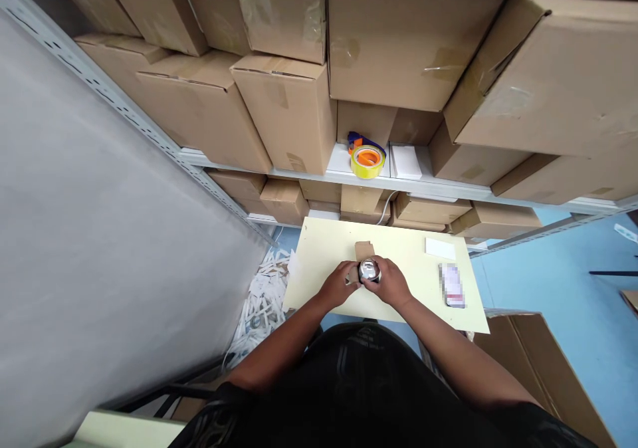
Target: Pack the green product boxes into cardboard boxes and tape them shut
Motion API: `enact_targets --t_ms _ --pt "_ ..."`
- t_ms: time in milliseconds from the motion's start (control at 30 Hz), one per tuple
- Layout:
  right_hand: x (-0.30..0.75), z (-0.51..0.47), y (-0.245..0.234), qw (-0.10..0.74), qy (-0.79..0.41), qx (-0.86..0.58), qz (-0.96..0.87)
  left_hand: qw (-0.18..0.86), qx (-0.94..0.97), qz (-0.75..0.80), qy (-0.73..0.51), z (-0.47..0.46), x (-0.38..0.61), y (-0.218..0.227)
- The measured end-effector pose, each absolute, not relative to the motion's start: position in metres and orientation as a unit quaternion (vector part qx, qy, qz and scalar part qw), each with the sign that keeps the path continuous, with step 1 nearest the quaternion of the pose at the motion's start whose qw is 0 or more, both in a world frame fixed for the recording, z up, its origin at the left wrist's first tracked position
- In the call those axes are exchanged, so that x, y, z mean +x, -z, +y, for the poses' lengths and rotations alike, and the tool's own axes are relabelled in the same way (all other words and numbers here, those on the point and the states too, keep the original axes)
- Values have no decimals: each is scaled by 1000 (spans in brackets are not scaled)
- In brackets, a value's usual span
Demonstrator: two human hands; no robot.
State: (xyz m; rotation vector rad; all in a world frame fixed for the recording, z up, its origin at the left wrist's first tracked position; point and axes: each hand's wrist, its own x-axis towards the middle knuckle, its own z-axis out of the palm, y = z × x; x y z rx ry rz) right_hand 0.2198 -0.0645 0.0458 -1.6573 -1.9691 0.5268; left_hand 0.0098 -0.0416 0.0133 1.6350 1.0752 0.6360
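Both of my hands meet over a small pale-yellow table. My right hand is closed around a small shiny silver object. My left hand grips a small brown cardboard box at the silver object's left side, its flap standing open behind. Whether the silver object sits partly inside the box I cannot tell.
A white card and a phone-like flat item lie on the table's right. A yellow tape dispenser and a white box sit on the metal shelf among many cardboard boxes. Paper scraps litter the floor at left; a carton stands at right.
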Motion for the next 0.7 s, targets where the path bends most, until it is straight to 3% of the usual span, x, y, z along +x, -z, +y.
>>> enact_targets --t_ms 267,433,567,700 --pt "215 -72 -38 190 -159 -575 -779 523 669 446 -284 -46 12 -10" --pt "228 -81 -32 260 -191 -639 -699 513 596 531 -314 -53 16 -12" --pt "231 -94 -16 275 -292 -641 -654 492 659 483 -301 -55 19 -23" --pt "223 -99 -9 302 -281 -637 -651 438 734 450 -260 -48 22 -30"
